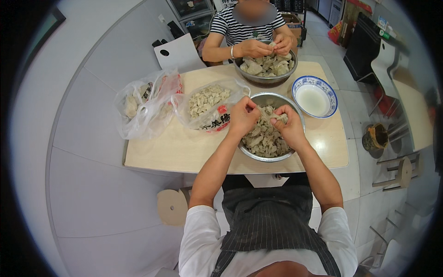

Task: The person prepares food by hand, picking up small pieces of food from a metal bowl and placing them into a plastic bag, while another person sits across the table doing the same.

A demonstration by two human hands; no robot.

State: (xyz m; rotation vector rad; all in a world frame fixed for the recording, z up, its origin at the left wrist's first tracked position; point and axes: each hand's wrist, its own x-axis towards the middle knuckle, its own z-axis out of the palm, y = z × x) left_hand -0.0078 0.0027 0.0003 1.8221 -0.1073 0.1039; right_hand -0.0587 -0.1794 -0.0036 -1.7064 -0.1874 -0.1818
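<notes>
A steel bowl [303,121] in front of me holds a heap of small, ragged, greyish-beige food pieces [266,141]; I cannot tell their kind. Over its left rim, my left hand [243,115] is closed in a pinch. My right hand [289,127] pinches at the bowl's right side. A thin, pale, soft piece [266,111] stretches between the fingertips of both hands. Just left of the bowl lies an open clear plastic bag [184,104] with small beige pieces [210,100] inside.
Across the table [157,154] a person in a striped shirt handles larger pale pieces over another steel bowl [264,82]. A blue-and-white bowl of cloudy liquid [315,98] stands at the right. More plastic bags [147,108] lie left. A stool [171,207] is below the table's left.
</notes>
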